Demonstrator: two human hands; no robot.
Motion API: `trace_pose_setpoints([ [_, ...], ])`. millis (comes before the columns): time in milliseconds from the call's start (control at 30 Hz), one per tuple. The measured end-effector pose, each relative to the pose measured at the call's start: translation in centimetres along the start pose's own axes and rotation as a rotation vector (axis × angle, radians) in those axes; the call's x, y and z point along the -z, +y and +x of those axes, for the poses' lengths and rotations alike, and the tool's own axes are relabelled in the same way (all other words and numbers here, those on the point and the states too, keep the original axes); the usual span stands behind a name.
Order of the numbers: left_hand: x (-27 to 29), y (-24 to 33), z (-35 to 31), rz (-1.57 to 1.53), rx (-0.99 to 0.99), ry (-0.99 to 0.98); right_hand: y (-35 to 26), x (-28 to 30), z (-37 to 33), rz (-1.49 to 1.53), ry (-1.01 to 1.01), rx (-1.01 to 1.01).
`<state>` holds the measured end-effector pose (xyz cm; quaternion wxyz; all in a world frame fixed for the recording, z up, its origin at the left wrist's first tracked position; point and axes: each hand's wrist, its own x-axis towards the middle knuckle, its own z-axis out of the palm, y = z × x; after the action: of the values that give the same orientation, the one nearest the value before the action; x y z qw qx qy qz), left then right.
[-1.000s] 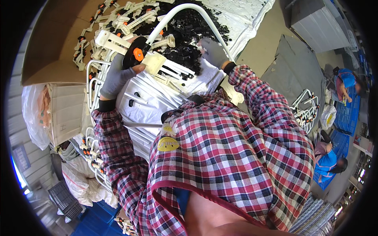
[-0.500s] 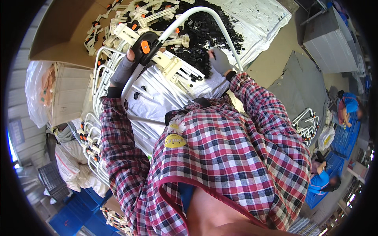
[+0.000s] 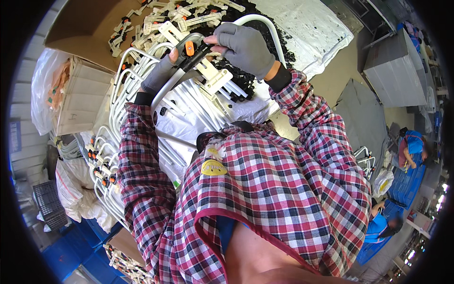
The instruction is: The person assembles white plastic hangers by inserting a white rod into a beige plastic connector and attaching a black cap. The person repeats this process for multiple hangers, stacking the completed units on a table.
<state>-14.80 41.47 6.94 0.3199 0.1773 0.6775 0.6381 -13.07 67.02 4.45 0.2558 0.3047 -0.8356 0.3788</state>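
Observation:
My left hand (image 3: 160,75), in a grey glove with bare fingertips, is closed round a black plastic joint (image 3: 189,53) that has an orange button (image 3: 189,48). A bent white tube (image 3: 259,18) runs out of the joint, arches over at the far side and also curves down toward my body. My right hand (image 3: 247,49), gloved the same way, is closed at the joint's right end, its thumb and fingertips pinched together there. Whatever lies between those fingertips is too small or too hidden to name.
Beyond my hands lie a heap of small black parts (image 3: 283,49) and cream plastic brackets (image 3: 177,20) beside a cardboard box (image 3: 85,40). White tubes (image 3: 208,111) lie near my chest. At the right are a grey carton (image 3: 395,68) and two people in blue at work.
My right hand has moved left from the heap of black parts to the joint, its fingers now pinched at the joint's end. My left hand and the joint have shifted slightly right.

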Motion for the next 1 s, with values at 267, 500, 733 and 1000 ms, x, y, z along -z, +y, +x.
trace_pose_setpoints([
  [267, -1.6, 0.5, -1.0, -0.189, 0.018, 0.030, 2.0, 0.0, 0.0, -0.161, 0.184, 0.400],
  [500, -3.2, 2.4, -0.7, -0.029, 0.026, 0.020, 2.7, 2.5, 2.0, 0.036, -0.321, -0.036],
  [733, -3.3, 2.2, -0.6, 0.063, 0.073, 0.117, 2.9, 3.8, 5.4, -0.059, -0.676, -0.147],
  [1000, -2.4, 2.2, -2.0, 0.152, -0.041, -0.012, 6.4, 4.0, 0.0, -0.032, -0.110, 0.117],
])
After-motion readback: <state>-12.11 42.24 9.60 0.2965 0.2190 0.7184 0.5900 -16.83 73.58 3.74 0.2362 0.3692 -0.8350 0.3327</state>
